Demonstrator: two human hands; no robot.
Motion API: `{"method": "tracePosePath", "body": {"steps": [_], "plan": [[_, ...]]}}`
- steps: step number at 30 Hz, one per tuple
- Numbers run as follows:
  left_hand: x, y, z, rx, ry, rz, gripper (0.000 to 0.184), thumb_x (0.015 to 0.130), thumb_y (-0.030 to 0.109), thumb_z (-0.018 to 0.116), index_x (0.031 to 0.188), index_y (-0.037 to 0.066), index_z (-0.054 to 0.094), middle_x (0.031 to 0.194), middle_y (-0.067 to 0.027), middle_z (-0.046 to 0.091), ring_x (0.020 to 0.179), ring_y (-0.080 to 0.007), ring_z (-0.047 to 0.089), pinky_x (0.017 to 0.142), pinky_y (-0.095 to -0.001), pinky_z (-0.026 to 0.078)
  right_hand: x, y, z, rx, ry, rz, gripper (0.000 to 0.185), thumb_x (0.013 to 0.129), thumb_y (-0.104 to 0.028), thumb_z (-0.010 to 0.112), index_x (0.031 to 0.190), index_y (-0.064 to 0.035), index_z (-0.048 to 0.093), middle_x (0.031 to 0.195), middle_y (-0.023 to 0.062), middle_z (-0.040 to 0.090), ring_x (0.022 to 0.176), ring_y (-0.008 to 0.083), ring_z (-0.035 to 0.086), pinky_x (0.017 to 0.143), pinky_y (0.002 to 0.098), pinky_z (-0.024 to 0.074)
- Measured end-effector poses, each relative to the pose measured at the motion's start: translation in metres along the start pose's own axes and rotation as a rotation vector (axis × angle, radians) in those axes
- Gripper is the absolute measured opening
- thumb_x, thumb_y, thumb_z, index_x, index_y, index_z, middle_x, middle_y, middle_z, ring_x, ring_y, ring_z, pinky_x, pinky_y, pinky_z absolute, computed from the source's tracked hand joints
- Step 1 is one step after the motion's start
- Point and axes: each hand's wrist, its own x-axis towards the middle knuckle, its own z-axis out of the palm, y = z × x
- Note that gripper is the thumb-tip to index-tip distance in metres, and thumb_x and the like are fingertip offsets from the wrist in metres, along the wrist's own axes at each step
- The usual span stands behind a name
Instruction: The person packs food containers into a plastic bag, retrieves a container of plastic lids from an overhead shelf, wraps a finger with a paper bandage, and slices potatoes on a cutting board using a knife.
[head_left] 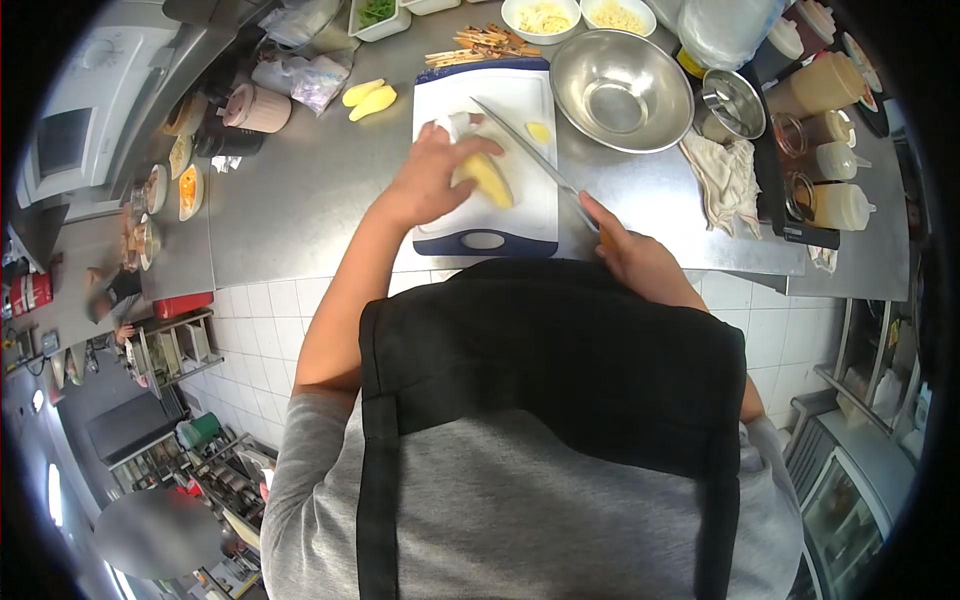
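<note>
Over the white cutting board (pixel 440 215) with dark blue ends, my left hand (pixel 435 175) has its fingers apart around a yellow squash (pixel 487 182), which is slightly blurred. Something white, perhaps a cloth (pixel 457 124), lies at its fingertips; whether the hand grips it or the squash is unclear. My right hand (pixel 635 255) is closed on the handle of a long knife (pixel 535 152), whose blade points up and left across the board. A small yellow piece (pixel 538 132) lies right of the blade. Two more yellow squashes (pixel 370 98) rest on the steel counter left of the board.
A large steel bowl (pixel 622 90) stands right of the board, with a crumpled cloth (pixel 724 183) and squeeze bottles (pixel 840 206) beyond. Brown sticks (pixel 482 45) lie behind the board, near bowls of shredded food (pixel 541 18). Other people (pixel 112 290) are at the far left.
</note>
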Motion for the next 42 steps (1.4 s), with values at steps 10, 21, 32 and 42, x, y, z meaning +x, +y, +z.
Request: {"method": "tracePosePath", "body": {"steps": [10,21,32,42], "plan": [[-0.004,-0.006,-0.001,0.062,0.185,0.042,0.025,0.071,0.008,0.068,0.095,0.012,0.061,0.112,-0.0094,0.058,0.106,-0.0329,0.047,0.087,-0.0386,0.043,0.001,0.000,0.000,-0.020,-0.016,0.017,0.068,0.083,-0.010,0.056,0.140,-0.0244,0.021,0.057,0.0161,0.055,0.057,0.0347,0.058,0.056,0.0431,0.0451],[-0.004,0.018,0.001,0.039,-0.069,-0.551,0.037,0.077,0.027,0.065,0.108,0.011,0.056,0.098,-0.0204,0.061,0.084,-0.0361,0.061,0.075,-0.0410,0.048,0.002,-0.002,0.000,-0.097,0.006,-0.004,0.068,0.083,-0.012,0.058,0.140,-0.0224,0.022,0.054,0.0151,0.055,0.054,0.0337,0.058,0.052,0.0422,0.0454],[-0.010,0.004,0.007,-0.087,-0.107,-0.310,0.050,0.071,0.010,0.067,0.117,0.018,0.053,0.092,-0.0192,0.056,0.077,-0.0311,0.059,0.071,-0.0386,0.048,0.005,-0.005,-0.008,-0.005,-0.107,0.054,0.066,0.084,-0.015,0.054,0.140,-0.0265,0.021,0.059,0.0192,0.056,0.060,0.0368,0.059,0.057,0.0455,0.0460],[-0.028,0.026,0.022,0.162,0.445,-0.108,0.041,0.067,0.013,0.074,0.107,0.013,0.062,0.104,-0.0087,0.062,0.090,-0.0319,0.056,0.077,-0.0379,0.047,0.010,-0.023,-0.032,-0.141,-0.116,0.067,0.064,0.085,-0.018,0.052,0.140,-0.0324,0.021,0.069,0.0184,0.059,0.060,0.0372,0.059,0.059,0.0439,0.0480]]}}
